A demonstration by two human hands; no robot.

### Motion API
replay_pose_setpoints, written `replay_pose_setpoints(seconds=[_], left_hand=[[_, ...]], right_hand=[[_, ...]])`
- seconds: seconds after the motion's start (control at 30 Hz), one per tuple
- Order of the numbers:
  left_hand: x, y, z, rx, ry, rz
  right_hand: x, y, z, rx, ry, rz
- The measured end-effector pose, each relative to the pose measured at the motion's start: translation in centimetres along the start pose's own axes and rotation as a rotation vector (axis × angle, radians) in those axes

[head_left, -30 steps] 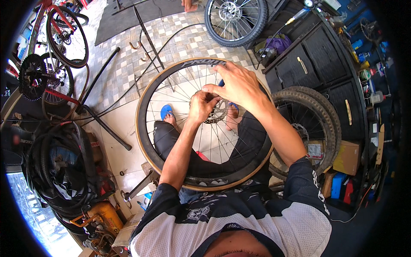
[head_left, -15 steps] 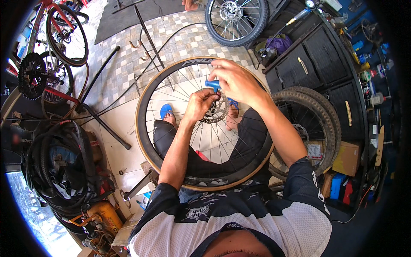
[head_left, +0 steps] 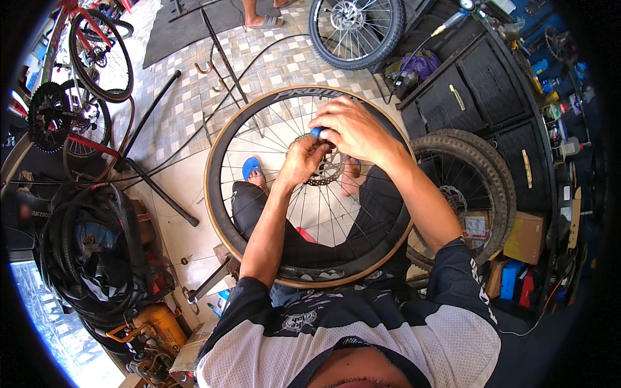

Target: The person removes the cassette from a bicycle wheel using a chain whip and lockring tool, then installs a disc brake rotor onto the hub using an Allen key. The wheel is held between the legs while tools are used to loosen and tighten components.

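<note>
A bicycle wheel [head_left: 215,178] with a dark rim and tan-edged tyre lies flat across my lap. At its hub is a metal disc brake rotor [head_left: 331,173], partly covered by my hands. My right hand [head_left: 354,132] is closed around a blue-handled tool [head_left: 317,131]; only part of the handle shows, and its working end is hidden. Just below and to the left, my left hand [head_left: 302,159] has its fingers pinched together over the rotor's upper edge, near the tool. Whatever those fingers hold, if anything, cannot be made out.
Two knobbly-tyred wheels [head_left: 501,174] lean at my right, before a black drawer cabinet [head_left: 491,103]. Another wheel [head_left: 391,48] stands ahead. A black stand [head_left: 152,103] and bicycles are on the left, above piled tyres [head_left: 58,239]. A person's sandalled foot [head_left: 265,22] shows far ahead.
My right hand has turned and closed further over the blue handle, so less of it shows. My left hand stays nearly in place. The other person's foot and sandal have come into view.
</note>
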State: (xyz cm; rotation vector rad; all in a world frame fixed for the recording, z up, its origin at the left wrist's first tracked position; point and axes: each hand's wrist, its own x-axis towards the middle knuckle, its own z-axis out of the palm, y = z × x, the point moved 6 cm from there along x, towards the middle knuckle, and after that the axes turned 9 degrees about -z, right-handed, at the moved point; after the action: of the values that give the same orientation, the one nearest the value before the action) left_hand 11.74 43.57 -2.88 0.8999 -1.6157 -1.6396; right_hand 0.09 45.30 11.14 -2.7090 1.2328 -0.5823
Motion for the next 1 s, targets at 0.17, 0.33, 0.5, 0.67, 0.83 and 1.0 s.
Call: replay_pose_setpoints(seconds=[0.17,0.33,0.5,0.67,0.83,1.0], left_hand=[[0.6,-1.8,-0.7,-0.147,-0.002,-0.09],[0.7,-2.5,-1.4,-0.223,0.038,-0.088],[0.4,-1.1,-1.5,-0.013,0.088,-0.185],[0.4,-3.3,-1.9,-0.096,0.142,-0.19],[0.0,-2.2,-3.1,-0.253,0.242,-0.016],[-1.4,0.0,-6.9,-0.374,0.37,0.068]], right_hand=[[-2.3,2.4,-1.5,0.208,0.27,0.221],[-7.9,5.4,5.2,0.463,0.088,0.626],[-7.9,1.9,9.0,0.16,-0.068,0.434],[-7.2,1.9,10.6,0.126,-0.078,0.422],[-6.8,1.8,10.8,0.149,-0.072,0.378],[-7.5,3.3,10.4,0.646,0.107,0.625]])
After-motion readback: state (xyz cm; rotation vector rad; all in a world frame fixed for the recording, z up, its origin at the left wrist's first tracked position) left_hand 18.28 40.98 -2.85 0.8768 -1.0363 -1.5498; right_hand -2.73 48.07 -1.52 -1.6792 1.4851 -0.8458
